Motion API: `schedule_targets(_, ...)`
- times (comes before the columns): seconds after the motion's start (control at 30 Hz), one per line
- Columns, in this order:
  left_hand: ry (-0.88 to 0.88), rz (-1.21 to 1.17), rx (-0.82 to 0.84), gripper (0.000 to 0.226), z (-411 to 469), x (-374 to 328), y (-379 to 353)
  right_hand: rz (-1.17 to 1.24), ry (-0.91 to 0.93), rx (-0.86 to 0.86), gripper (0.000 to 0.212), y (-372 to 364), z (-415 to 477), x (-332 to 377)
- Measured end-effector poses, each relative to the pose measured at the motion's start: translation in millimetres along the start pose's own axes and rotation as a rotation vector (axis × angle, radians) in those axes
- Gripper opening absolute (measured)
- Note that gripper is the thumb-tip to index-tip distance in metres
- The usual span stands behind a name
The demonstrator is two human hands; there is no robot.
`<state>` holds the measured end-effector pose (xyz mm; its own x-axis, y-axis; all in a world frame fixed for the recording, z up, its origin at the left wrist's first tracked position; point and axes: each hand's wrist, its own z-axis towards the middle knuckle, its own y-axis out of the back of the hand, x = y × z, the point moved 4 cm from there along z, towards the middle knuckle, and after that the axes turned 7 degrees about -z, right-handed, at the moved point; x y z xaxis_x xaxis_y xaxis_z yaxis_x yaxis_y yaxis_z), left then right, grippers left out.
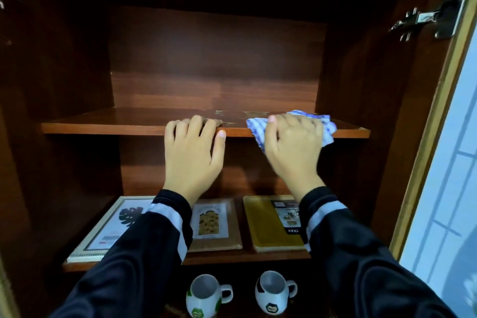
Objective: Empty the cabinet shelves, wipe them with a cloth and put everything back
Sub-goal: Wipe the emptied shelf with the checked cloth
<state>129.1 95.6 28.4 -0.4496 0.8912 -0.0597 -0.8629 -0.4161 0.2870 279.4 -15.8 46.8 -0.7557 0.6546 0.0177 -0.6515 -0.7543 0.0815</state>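
**Upper shelf under wiping; lower shelves stocked**

Dark wood-veneer cabinet, door open at right on a metal hinge (423, 20). The upper shelf (108, 124) is flat, glossy and bare, with worn patches near its front edge. The right hand (291, 144) presses a blue-and-white checked cloth (326, 128) onto it, grip closed on the fabric. The left hand (192, 152) rests open, fingers hooked over the shelf edge. Below lie a framed leaf print (113, 227), a brown board (214, 224) and a yellow tray (268, 224); two ceramic mugs (209, 294) stand beneath.

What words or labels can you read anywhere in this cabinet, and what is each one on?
"TRAY": black strip of the label on the flat yellow tray, seen upside down.
Label on the brown board: print too small to read.
Leaf picture in the pale frame: caption blurred.
Green-patterned mug and black-patterned mug: badges unreadable.
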Motion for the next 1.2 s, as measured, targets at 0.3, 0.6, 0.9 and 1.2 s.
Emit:
schedule_targets(0.3,-0.012,-0.014,0.020,0.034,0.2,1.7,2.4,0.037,0.077,0.024,0.036,2.0,4.0,-29.3)
schedule_targets(0.6,0.019,-0.020,0.008,0.031,0.1,0.3,2.7,-0.114,-0.157,0.511,0.062,-1.6,14.4,-68.2)
schedule_targets(0.9,-0.004,-0.051,0.059,0.032,1.1,1.2,7.4,-0.158,-0.171,0.541,0.071,7.2,13.8,-54.8)
schedule_targets(1.2,-0.015,-0.040,0.120,0.038,-9.2,11.9,18.7,-0.015,0.004,0.619,0.047,10.0,24.1,9.1)
